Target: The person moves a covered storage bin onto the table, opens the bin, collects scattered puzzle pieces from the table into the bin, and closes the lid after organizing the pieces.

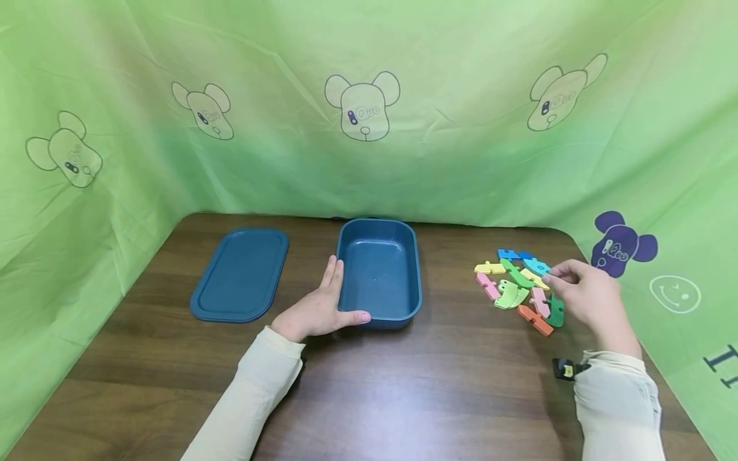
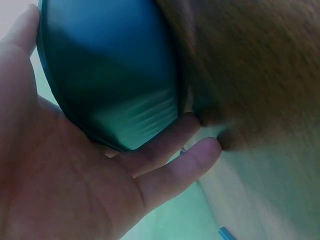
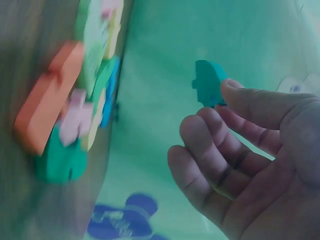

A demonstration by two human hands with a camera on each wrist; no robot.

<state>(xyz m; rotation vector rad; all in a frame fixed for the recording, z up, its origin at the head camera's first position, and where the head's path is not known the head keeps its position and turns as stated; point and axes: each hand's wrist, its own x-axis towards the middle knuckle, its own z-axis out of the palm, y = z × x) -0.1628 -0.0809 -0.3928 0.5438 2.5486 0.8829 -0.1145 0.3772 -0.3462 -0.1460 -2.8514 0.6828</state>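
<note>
My left hand (image 1: 317,310) lies against the left side of a dark blue plastic box (image 1: 377,282), its fingers extended along the wall and the thumb at the near rim. In the left wrist view, the box wall (image 2: 115,65) sits between the thumb and the spread fingers. Over at the right, my right hand (image 1: 585,298) pinches a small teal puzzle piece (image 3: 210,82) between thumb and index finger. Beneath and beside this hand lies a loose pile of colourful puzzle pieces, among them a green crocodile head (image 1: 510,294), an orange piece (image 1: 536,320) and a dark green piece (image 1: 555,312).
A flat blue lid (image 1: 241,275) lies on the wooden table (image 1: 450,384) left of the box. Green cloth (image 1: 369,173) with printed mouse heads hangs along the table's back and sides. A small black device (image 1: 565,369) is by the right wrist.
</note>
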